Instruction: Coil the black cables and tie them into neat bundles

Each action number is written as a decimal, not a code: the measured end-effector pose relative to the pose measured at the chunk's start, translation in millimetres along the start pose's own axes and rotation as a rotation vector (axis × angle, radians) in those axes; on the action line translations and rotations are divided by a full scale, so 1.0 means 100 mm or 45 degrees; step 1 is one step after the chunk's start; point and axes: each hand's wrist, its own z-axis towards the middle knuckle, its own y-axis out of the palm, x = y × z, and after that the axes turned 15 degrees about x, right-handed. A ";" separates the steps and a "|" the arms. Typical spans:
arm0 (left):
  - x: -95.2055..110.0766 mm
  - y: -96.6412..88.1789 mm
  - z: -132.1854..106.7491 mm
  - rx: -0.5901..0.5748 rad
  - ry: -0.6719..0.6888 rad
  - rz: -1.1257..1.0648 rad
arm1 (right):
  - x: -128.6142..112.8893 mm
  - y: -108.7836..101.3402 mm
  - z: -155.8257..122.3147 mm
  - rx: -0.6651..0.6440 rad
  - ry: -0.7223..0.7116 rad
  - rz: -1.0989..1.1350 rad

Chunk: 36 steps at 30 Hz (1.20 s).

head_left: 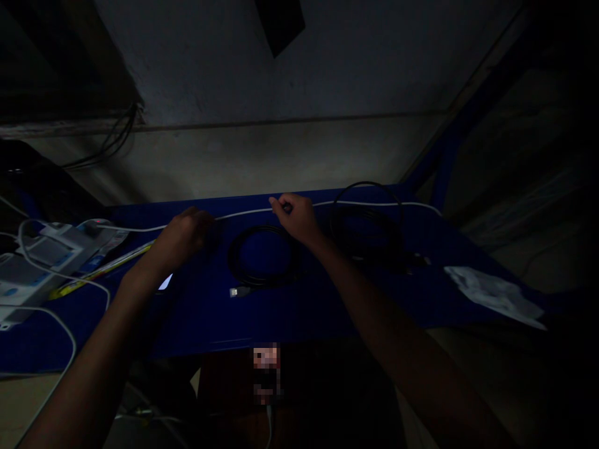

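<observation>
Though at cable, left grip indistinct.

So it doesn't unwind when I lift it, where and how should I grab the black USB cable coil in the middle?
Probably pinch the USB cable coil by its left strands, from the near side: it lies flat, open-centred, its plug at the near edge.

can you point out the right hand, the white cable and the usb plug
right hand (296, 216): head view, middle of the hand
white cable (246, 213): head view, stretch left of that hand
usb plug (239, 291): head view, middle of the plug
</observation>
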 end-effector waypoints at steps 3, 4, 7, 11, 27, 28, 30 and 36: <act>0.06 -0.04 -0.04 0.087 0.022 -0.008 | 0.01 0.00 0.00 -0.006 -0.004 -0.007; 0.07 -0.05 -0.06 0.122 0.028 -0.020 | 0.01 0.00 0.00 -0.008 -0.006 -0.010; 0.13 -0.04 -0.11 0.240 0.031 -0.064 | 0.01 0.01 0.00 0.000 0.001 -0.009; 0.23 0.00 -0.16 0.407 0.037 -0.092 | 0.00 0.01 -0.01 -0.007 0.001 -0.007; 0.71 0.28 0.23 0.696 0.066 -0.561 | -0.23 0.00 -0.05 -0.090 -0.058 0.115; 0.74 0.33 0.21 0.702 0.001 -0.657 | -0.28 -0.01 -0.06 -0.116 -0.069 0.140; 0.77 0.41 0.17 0.684 -0.154 -0.871 | -0.35 -0.01 -0.07 -0.181 -0.085 0.192; 0.79 0.46 0.10 0.606 -0.466 -1.222 | -0.48 0.00 -0.12 -0.295 -0.068 0.309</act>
